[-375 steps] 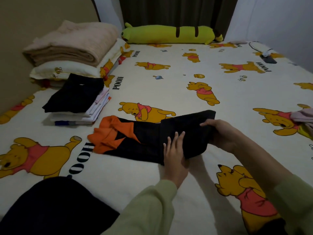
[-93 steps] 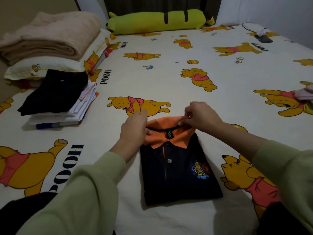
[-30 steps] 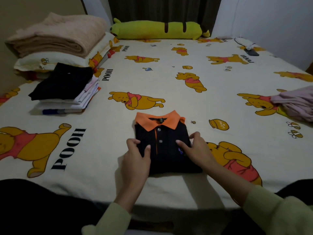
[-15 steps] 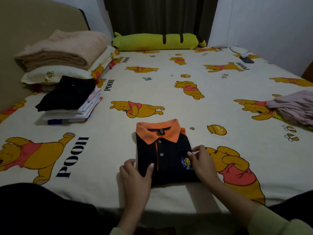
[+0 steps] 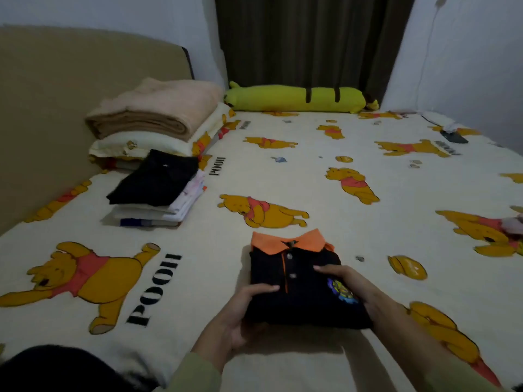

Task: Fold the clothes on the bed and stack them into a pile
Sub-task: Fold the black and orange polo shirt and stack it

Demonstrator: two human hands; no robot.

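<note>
Both hands, left (image 5: 237, 321) and right (image 5: 359, 290), now grip the folded polo (image 5: 300, 284) with curled fingers, collar pointing away, edges lifted.

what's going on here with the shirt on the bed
A person is folding clothes on the bed. Both hands hold a folded black polo with an orange collar: the left hand grips its near left corner, the right hand its right side. A pile of folded clothes sits off to the left, by the pillow. A few more clothes show at the right edge.
</note>
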